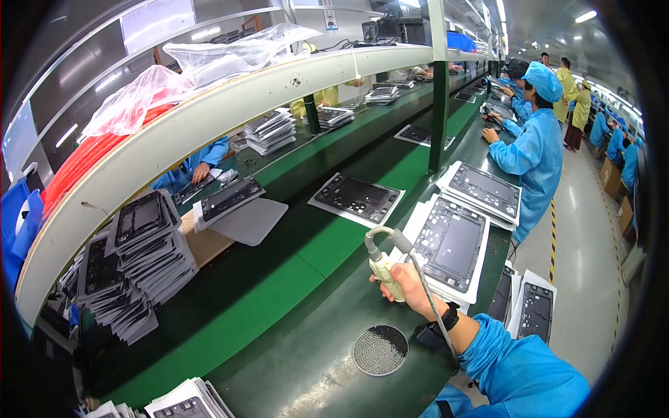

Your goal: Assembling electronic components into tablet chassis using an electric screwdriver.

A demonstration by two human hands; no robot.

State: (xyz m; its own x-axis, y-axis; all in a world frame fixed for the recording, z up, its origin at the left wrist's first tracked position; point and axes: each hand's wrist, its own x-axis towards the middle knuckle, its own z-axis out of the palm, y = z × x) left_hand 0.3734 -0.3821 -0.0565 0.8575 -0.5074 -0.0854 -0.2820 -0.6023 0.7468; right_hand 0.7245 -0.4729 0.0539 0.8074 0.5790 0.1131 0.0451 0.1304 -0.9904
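Observation:
My right hand [408,285] is closed around the pale body of a corded electric screwdriver [383,268]. Its grey cable [426,282] loops over the top and runs down past my wrist; the tip is hidden. Below the hand, a round dish [380,350] of small metallic bits, too small to make out singly, rests on the green bench. Just beyond my hand lies a stack of black tablet-like frames on white sheets [453,244], with another such stack [484,191] behind it. I do not see my left hand.
A green conveyor belt [279,292] runs beside the bench, carrying a black frame [359,198]. Tall stacks of frames [150,251] stand at left under a curved shelf [230,90]. A green post [439,115] rises ahead. A blue-clad co-worker [533,150] sits further along.

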